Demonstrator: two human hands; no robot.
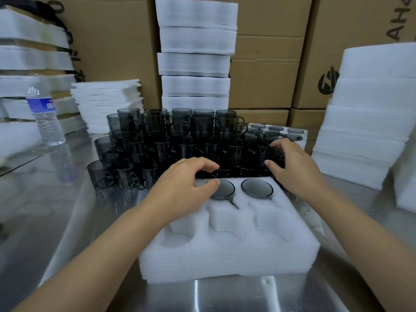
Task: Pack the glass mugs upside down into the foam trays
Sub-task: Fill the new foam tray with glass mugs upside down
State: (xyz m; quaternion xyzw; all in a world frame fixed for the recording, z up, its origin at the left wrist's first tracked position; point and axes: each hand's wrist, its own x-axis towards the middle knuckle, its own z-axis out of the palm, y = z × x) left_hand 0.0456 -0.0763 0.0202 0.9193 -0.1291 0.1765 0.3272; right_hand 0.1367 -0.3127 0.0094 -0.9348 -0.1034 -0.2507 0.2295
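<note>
head | left hand (186, 185) touches trayed mug (225, 189), hold unclear | right hand (292, 165) grips stacked mug (262, 153)

A clear plastic water bottle (46, 118) with a blue label stands upright at the far left of a shiny steel table (56, 210), which mirrors it. Brown cardboard boxes (261, 64) are stacked along the back. 1 box on the right bears a black logo (327, 83), and another above it bears black lettering (398, 21).
</note>
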